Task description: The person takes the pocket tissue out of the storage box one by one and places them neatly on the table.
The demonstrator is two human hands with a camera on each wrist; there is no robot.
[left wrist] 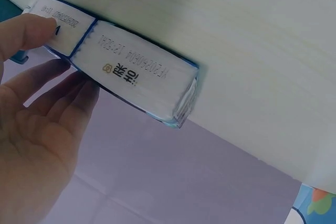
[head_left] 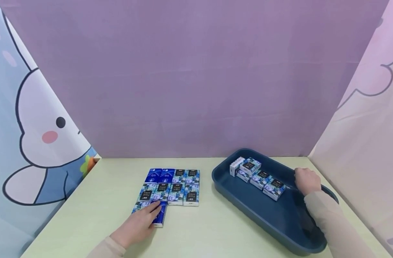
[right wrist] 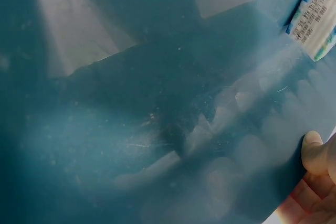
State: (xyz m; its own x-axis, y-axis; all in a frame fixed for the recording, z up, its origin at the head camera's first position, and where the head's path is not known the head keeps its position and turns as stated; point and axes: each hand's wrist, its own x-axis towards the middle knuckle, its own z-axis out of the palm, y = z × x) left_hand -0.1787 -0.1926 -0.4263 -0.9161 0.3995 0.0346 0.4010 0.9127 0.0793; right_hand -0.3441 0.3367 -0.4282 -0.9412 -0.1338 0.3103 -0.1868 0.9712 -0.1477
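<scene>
Head view shows bare table (head_left: 216,229) in a strip between the grid of tissue packs (head_left: 172,186) and the dark blue tray (head_left: 248,211), with more open surface in front. Inside the tray, a row of packs (head_left: 257,175) lies along its far side; the near half is bare. On the tray's right rim the right hand (head_left: 307,181) grips, fingers curled over the edge. At the grid's front-left corner the left hand (head_left: 136,225) lies flat on a blue pack (head_left: 159,216), fingers straight and together.

Likely staged booth: cartoon cloth backdrops (head_left: 38,143), pale tabletop (head_left: 216,229).
</scene>
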